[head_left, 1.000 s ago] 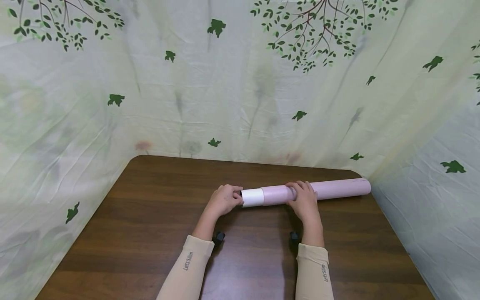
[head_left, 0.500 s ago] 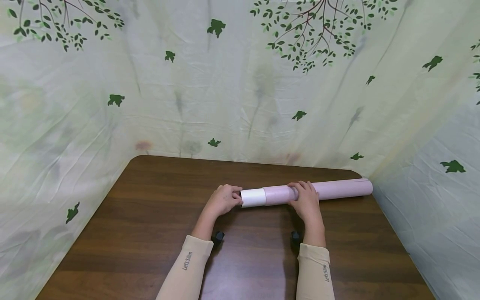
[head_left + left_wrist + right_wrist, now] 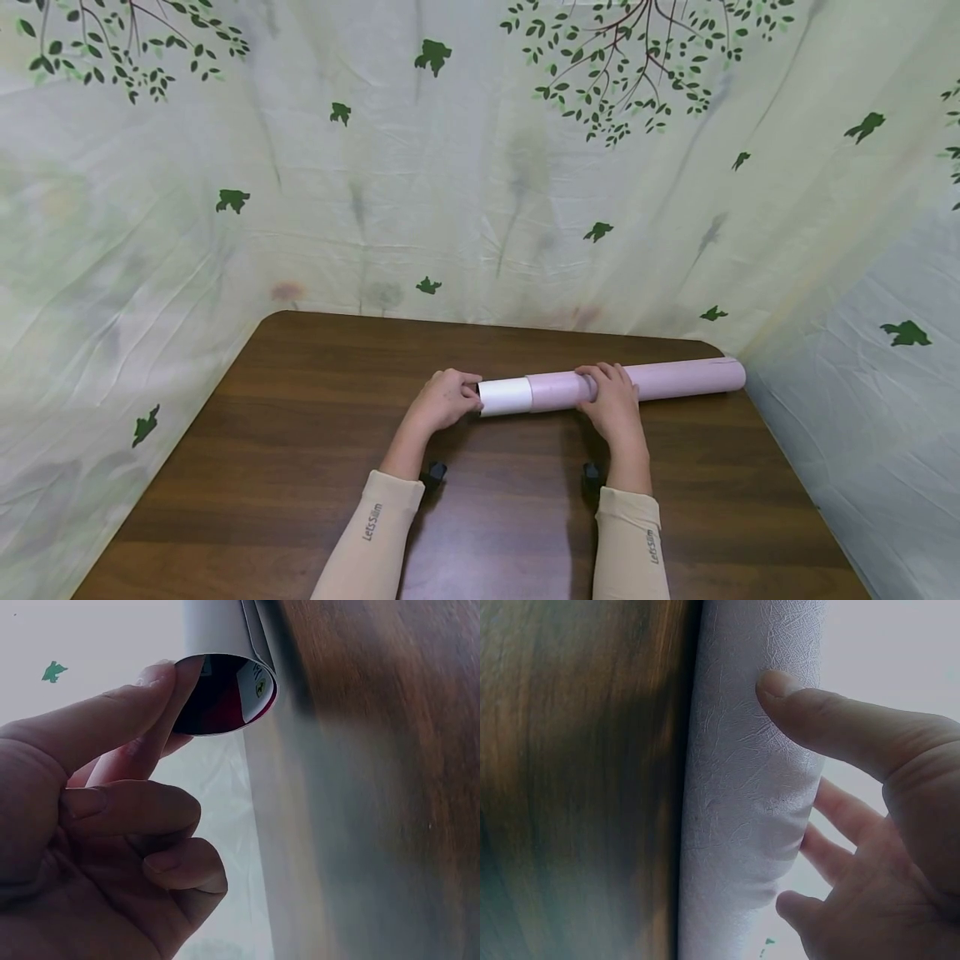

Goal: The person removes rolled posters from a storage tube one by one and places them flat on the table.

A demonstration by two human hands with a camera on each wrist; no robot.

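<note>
A long pink tube (image 3: 682, 379) with creased, leathery-looking skin lies across the back of the table, towards the right. Out of its left end sticks a white rolled sheet (image 3: 505, 397), like a rolled poster. Its inner face, seen in the left wrist view, is printed dark and red with a pale patch (image 3: 256, 690). My left hand (image 3: 444, 400) pinches the edge of this sheet between thumb and fingers, the other fingers curled below. My right hand (image 3: 611, 402) grips the tube near its middle, thumb (image 3: 780, 686) on the near side and fingers over the top.
The brown wooden table (image 3: 262, 467) has its back edge against a pale curtain (image 3: 375, 208) printed with leaves and branches. Black wrist devices (image 3: 435, 475) show beside both forearms, which wear beige sleeves (image 3: 367, 533).
My left hand has moved slightly left, and more of the white rolled sheet shows outside the pink tube. My right hand and the tube have shifted a little right.
</note>
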